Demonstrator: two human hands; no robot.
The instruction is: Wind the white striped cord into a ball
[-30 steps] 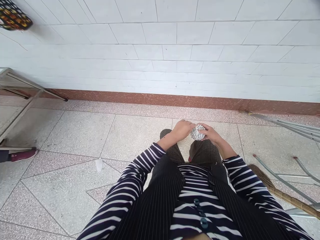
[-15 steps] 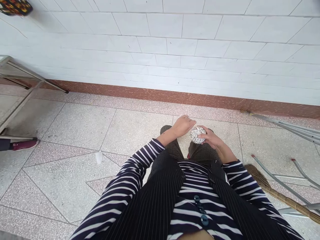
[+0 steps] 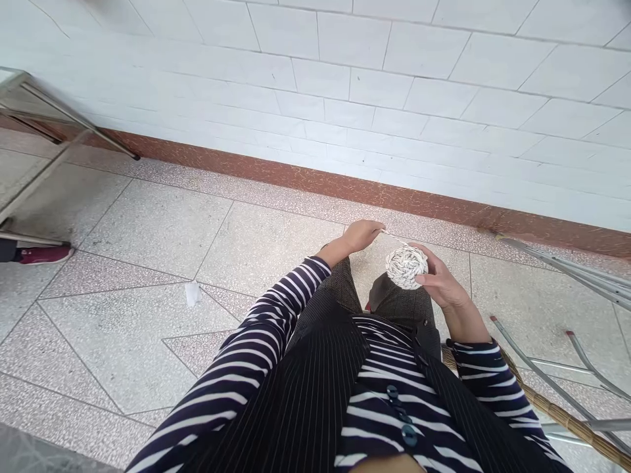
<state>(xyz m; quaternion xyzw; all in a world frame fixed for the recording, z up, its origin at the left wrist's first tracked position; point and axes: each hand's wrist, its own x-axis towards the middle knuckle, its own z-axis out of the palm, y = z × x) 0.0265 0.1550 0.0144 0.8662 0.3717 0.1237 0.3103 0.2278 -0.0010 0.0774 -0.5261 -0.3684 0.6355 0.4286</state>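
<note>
A round, braided white coil of cord (image 3: 405, 267) with dark flecks faces up above my knees. My right hand (image 3: 440, 279) grips its right edge, thumb on the face and fingers behind the rim. From the coil's top a thin white strand (image 3: 396, 236) runs up and left to my left hand (image 3: 362, 235). The left fingers pinch the end of that strand, apart from the coil. The strand looks taut between the two hands.
A tiled wall (image 3: 345, 85) with a brown baseboard runs ahead. Metal-framed furniture (image 3: 54, 154) and another person's shoe (image 3: 45, 254) are at left. White scrap (image 3: 192, 293) lies on the floor. At right are metal legs (image 3: 537, 371) and a broom handle (image 3: 557, 410).
My hands have drawn apart, and the strand now stretches between them. The coil has turned its flat face up and moved slightly right with my right hand. The camera view has shifted.
</note>
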